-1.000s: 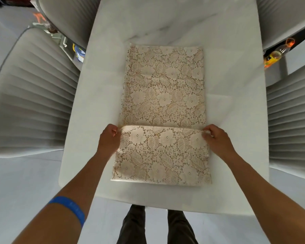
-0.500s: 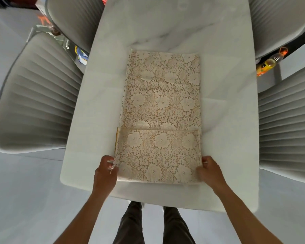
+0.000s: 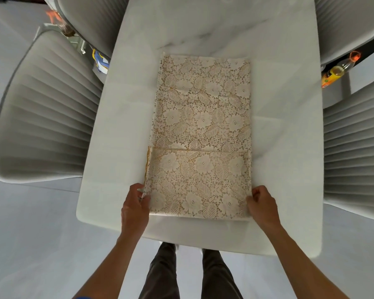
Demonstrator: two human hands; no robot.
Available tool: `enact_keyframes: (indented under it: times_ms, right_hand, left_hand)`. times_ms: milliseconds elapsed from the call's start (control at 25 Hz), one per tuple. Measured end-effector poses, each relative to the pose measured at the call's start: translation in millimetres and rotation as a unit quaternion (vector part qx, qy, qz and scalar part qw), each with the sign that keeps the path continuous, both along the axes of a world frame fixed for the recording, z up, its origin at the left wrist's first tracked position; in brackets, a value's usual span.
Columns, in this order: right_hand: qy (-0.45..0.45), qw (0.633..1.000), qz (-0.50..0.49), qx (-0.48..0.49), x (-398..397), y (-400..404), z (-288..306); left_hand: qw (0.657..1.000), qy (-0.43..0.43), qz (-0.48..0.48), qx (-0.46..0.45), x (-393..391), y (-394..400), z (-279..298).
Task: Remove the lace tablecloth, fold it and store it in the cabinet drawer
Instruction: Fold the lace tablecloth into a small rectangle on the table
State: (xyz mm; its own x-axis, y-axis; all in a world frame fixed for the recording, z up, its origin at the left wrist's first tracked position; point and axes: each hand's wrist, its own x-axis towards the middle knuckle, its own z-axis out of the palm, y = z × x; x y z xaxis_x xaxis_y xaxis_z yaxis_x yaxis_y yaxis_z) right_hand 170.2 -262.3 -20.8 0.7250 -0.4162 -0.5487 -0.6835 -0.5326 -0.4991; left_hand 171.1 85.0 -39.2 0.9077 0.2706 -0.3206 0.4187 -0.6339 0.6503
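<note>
The lace tablecloth (image 3: pixel 201 134) is already a long narrow strip on the white table (image 3: pixel 121 130), near end turned over once, left hand (image 3: pixel 135 209) and right hand (image 3: pixel 262 207) pinching its near corners, so probably more folds left, and no drawer in sight.

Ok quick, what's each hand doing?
Left hand: closed on the cloth's near left corner.
Right hand: closed on its near right corner.
</note>
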Motion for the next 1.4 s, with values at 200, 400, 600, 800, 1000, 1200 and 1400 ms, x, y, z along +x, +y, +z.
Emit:
enact_keyframes:
  times_ms: [200,400,600,800,1000,1200,1400]
  right_hand:
    - [-0.055,0.995,-0.057,-0.055,0.8,13.4,5.0]
    - [-0.154,0.929,0.275,-0.196,41.2,64.4,-19.6]
    - [-0.079,0.904,0.303,-0.292,6.3,9.2,-48.8]
    - [-0.044,0.968,0.077,-0.233,-16.0,39.5,-25.2]
    - [0.05,0.986,-0.159,0.008,-35.8,29.1,1.6]
    - [0.068,0.98,-0.109,0.151,-44.6,-3.6,13.2]
    - [0.006,0.937,-0.167,0.308,-80.7,-26.5,47.4]
  left_hand:
    - [0.99,-0.044,-0.076,0.111,7.3,-14.0,9.0]
    - [0.937,-0.08,-0.284,0.186,79.5,-53.7,-5.5]
    - [0.889,-0.01,-0.392,0.237,98.7,-20.0,-33.7]
    - [0.978,0.019,-0.149,0.141,51.4,-16.0,-5.4]
    - [0.987,0.149,0.054,0.004,-0.9,-7.2,21.6]
    - [0.971,0.215,0.047,-0.097,4.4,4.0,37.0]
    - [0.937,0.227,0.128,-0.231,-14.3,21.4,78.4]
